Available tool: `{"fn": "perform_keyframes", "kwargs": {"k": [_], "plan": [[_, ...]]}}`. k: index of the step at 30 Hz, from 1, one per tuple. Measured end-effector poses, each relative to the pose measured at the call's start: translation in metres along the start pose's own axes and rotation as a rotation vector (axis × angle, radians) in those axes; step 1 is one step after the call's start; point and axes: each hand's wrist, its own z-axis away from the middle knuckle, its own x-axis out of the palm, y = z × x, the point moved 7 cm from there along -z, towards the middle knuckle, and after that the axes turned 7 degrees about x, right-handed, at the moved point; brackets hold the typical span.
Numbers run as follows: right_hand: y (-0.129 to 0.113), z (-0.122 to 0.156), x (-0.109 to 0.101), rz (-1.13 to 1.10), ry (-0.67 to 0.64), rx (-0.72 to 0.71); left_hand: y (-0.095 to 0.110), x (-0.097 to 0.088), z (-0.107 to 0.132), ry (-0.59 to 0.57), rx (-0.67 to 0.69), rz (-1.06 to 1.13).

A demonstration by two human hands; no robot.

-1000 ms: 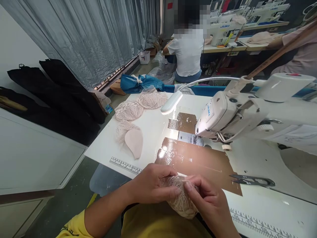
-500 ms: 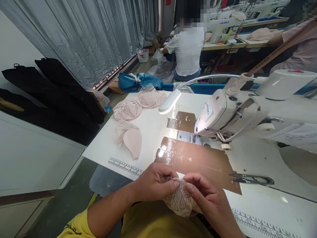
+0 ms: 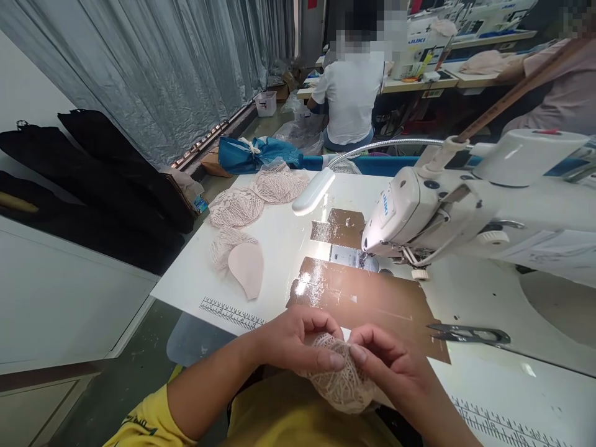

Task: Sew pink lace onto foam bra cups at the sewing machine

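— Where do we have the lace piece [image 3: 342,388]?

— Low over our lap, just past the near edge of the table [image 3: 288,248], between both hands. It bulges downward like a little cup.

— And the grip?

— Our left hand [image 3: 293,341] is closed on its upper rim, thumb and forefinger pinching the lace. Our right hand [image 3: 395,366] pinches the same rim from the other side, so the fingertips of the two hands almost meet.

— How do we handle it well from here?

— We'd say lightly, and close to the rim. The mesh looks open and stretchy, so a hard tug could pull it out of shape. Short pinches, with the hands close together, should hold the edge true.

— Is there enough light?

— The lamp [image 3: 313,192] shines on the brown sheet [image 3: 367,298] by the sewing machine [image 3: 419,211], not on our lap. Lifting the work a little toward that glare would probably show the edge better.

— Anything to watch for?

— The snips [image 3: 470,335] lie to the right on the table, apart from our hands. The other lace cups [image 3: 235,208] and the smooth pad [image 3: 246,267] sit well off to the left.
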Motion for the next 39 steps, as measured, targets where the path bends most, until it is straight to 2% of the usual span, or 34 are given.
{"fn": "perform_keyframes", "kwargs": {"k": [5,9,11,13,15,17,19,20,22,24,25,28,31,35,39], "plan": [[0.007,-0.004,-0.002,-0.104,-0.029,0.051,-0.014,0.004,-0.011,0.073,-0.002,0.148],[0.011,-0.010,-0.006,-0.176,-0.006,0.096,-0.034,0.005,-0.019,0.227,-0.108,0.362],[0.007,-0.011,-0.015,-0.148,0.046,0.078,-0.031,-0.005,-0.018,0.332,-0.116,0.399],[0.002,-0.009,-0.032,-0.099,0.152,0.036,-0.012,-0.027,-0.014,0.449,-0.045,0.328],[-0.001,-0.004,-0.053,-0.068,0.276,0.016,0.022,-0.054,-0.007,0.574,0.106,0.110],[0.000,0.002,-0.072,-0.040,0.362,0.029,0.061,-0.077,-0.001,0.713,0.283,-0.258],[0.000,0.005,-0.083,0.012,0.404,0.042,0.087,-0.082,-0.006,0.785,0.412,-0.669],[-0.001,0.005,-0.087,0.051,0.408,0.037,0.092,-0.077,-0.016,0.776,0.457,-0.871],[-0.009,0.001,-0.088,0.159,0.399,-0.006,0.084,-0.056,-0.047,0.639,0.492,-1.254],[-0.019,-0.007,-0.086,0.312,0.368,-0.058,0.049,-0.032,-0.086,0.355,0.348,-1.627],[-0.023,-0.013,-0.084,0.395,0.350,-0.070,0.034,-0.023,-0.099,0.310,0.308,-1.674],[-0.029,-0.033,-0.078,0.629,0.291,-0.116,0.005,0.004,-0.118,0.204,0.262,-1.721],[-0.028,-0.049,-0.067,0.863,0.265,-0.257,0.003,0.019,-0.111,0.145,0.242,-1.724],[-0.014,-0.056,-0.051,1.214,0.308,-0.359,0.019,0.012,-0.095,0.051,0.264,-1.638],[-0.009,-0.053,-0.045,1.402,0.413,-0.445,0.024,-0.005,-0.089,0.007,0.427,-1.388]]}}
